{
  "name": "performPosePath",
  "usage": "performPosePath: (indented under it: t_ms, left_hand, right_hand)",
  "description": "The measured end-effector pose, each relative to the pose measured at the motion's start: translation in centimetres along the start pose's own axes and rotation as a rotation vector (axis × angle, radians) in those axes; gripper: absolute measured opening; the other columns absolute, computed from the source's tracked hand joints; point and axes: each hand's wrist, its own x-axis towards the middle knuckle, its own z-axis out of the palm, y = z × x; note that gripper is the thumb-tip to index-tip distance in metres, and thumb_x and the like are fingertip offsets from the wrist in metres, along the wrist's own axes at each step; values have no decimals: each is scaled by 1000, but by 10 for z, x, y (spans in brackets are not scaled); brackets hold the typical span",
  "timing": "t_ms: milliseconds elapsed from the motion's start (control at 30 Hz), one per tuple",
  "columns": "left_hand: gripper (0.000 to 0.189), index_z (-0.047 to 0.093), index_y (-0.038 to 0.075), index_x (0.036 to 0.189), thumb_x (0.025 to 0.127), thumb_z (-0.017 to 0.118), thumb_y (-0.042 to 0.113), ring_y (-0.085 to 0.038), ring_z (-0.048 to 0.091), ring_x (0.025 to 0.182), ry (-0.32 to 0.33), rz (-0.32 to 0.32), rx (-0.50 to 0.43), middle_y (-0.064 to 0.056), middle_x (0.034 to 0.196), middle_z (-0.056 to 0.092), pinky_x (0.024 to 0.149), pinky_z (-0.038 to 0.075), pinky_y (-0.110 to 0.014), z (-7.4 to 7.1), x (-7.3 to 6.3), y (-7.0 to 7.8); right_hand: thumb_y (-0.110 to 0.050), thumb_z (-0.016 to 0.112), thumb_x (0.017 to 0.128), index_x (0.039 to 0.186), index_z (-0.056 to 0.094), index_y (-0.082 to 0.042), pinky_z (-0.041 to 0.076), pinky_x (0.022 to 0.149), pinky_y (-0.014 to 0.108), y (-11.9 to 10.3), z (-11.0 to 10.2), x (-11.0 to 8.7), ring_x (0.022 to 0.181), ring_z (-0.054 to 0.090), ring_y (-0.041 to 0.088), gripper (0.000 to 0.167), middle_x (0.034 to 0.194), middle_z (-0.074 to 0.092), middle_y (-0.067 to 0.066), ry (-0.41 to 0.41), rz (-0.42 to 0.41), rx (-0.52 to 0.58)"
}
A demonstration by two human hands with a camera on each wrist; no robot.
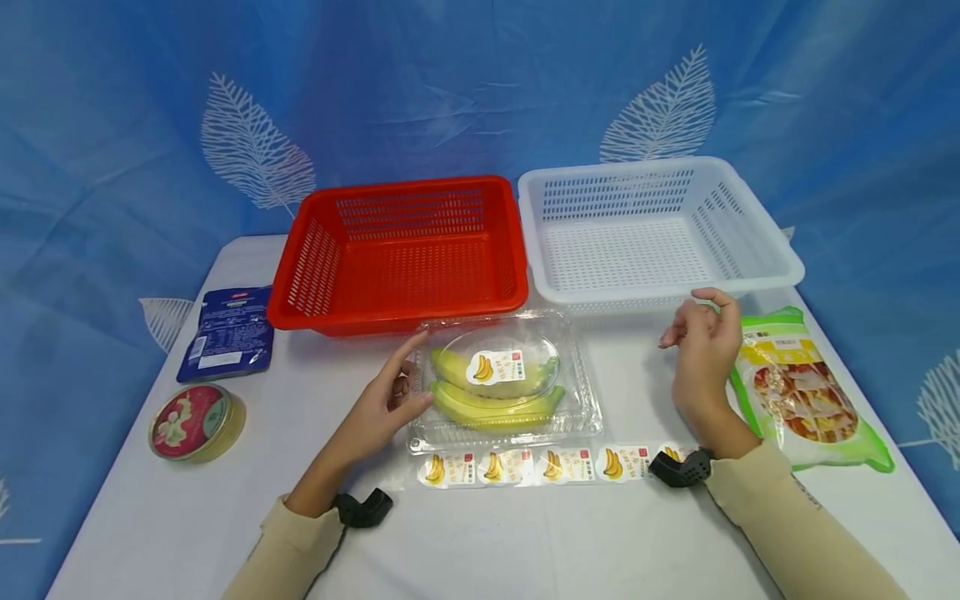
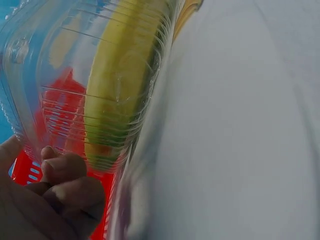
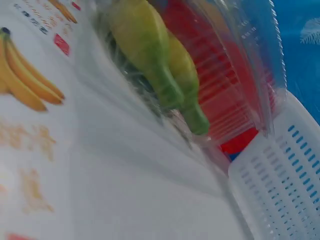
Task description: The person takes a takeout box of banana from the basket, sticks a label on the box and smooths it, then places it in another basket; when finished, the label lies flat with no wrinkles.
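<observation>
A clear plastic clamshell box (image 1: pixel 585 408) with bananas (image 1: pixel 487 412) inside lies closed mid-table in the head view. A banana label (image 1: pixel 497 367) is stuck on its lid. My left hand (image 1: pixel 382 408) is at the box's left side, index finger and thumb at its edge, the other fingers bent. In the left wrist view, bent fingers (image 2: pixel 70 175) appear against the ribbed side. To the right, apart from the box, my right hand (image 1: pixel 701 354) hovers loosely curled, holding nothing, near the white basket's front rim. A strip of banana labels (image 1: pixel 553 467) runs along the box's front.
Behind the box stand a red basket (image 1: pixel 397 321) and a white basket (image 1: pixel 660 292), side by side. At left lie a blue pouch (image 1: pixel 232 329) and a round tin (image 1: pixel 191 421). A green-edged food bag (image 1: pixel 802 392) lies right of my right hand.
</observation>
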Motion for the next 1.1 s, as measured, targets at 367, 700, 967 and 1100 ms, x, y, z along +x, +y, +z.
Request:
performPosePath:
  t_ms: [367,700,967,1100]
  left_hand:
    - [77,31,31,161,97,70,11,-15,35,70,5,-31,-58,-14,99,42,58,32,-24,3,-1,4]
    - [76,32,34,160,97,70,14,-19,35,71,16,-34,-5,-12,95,41,60,32,-25,4,-1,2]
    - [75,32,33,160,97,70,14,-22,39,79,19,-30,1,-10,96,42,64,35,-27,4,-1,4]
    - [76,33,33,160,97,70,14,-22,41,81,16,-33,-15,-12,97,42,65,36,-28,2,-2,5]
  right_hand:
    - [-3,59,99,105,60,-4,42,42,21,6,9,26,42,43,15,6,69,50,9,208,-2,53]
    - [0,57,98,113,57,-3,42,43,22,10,7,31,42,44,16,15,67,51,10,222,-10,76]
    - [2,55,97,111,56,-3,44,43,23,10,5,33,40,43,17,15,65,51,11,232,-16,115]
    - [1,55,98,109,56,-5,44,43,23,10,8,33,40,43,17,13,65,50,11,217,-17,121]
